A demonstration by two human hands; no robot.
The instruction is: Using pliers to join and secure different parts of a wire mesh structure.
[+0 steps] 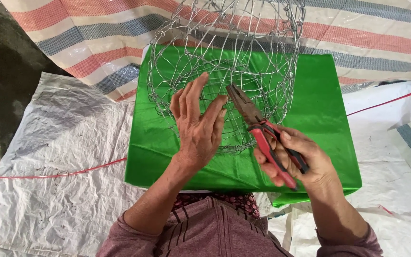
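Working: a person bends over a wire-mesh basket [224, 76], seen from the head view, both hands at its lower rim.
Basket position: it stands on a green-wrapped box [319, 109] that serves as the surface, rising toward the top edge of the picture; its bottom hoop lies just ahead of the hands.
Left hand [198, 126]: open, fingers spread and upright, palm turned toward the mesh; fingertips touch or nearly touch the wires, and no closed hold shows.
Right hand [298, 159]: grip clamped around the red handles of a pair of pliers [258, 128]; the dark nose points up-left into the mesh near the left fingertips.
Plier jaws: seem together; whether they pinch a wire cannot be told.
Handling, judged: the basket looks light and springy, thin wire that gives under pressure and holds a bend; cut ends probably prick. Best taken at the thicker rim hoop or at a twisted joint, not mid-strand.
Surroundings: white woven sheeting [63, 157] covers the ground, a striped tarpaulin [357, 28] lies beyond the box, a thin red cord [48, 175] runs across the sheeting, and bare concrete shows at far left.
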